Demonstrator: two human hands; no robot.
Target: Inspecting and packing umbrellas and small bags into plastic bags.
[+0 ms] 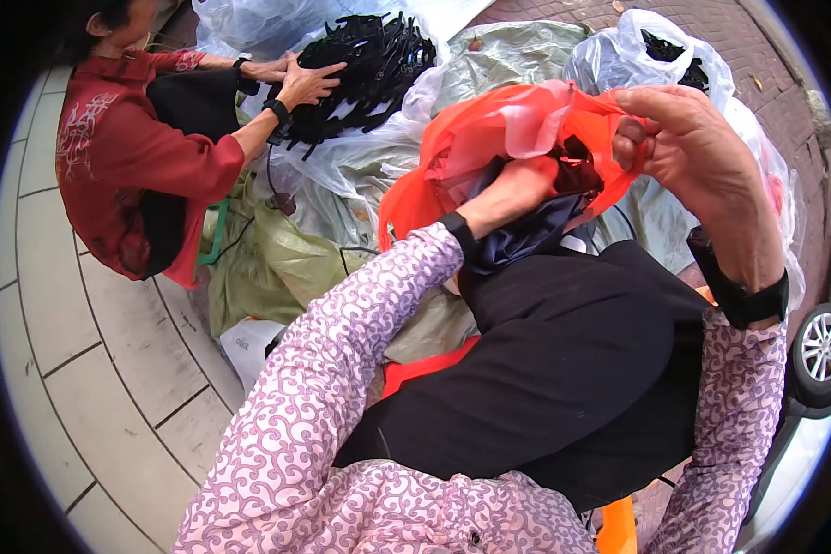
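Long sleeves on both arms, lilac/pink fabric w/ white swirl print all over, same print across the chest at the bottom edge; small dark button on front. Black band at left wrist (pixel 456 231), narrow. Wider black strap, watch-like, on right wrist (pixel 740 294). Black garment or apron over the lap (pixel 563 369), plain, no markings. Hands bare, no gloves.
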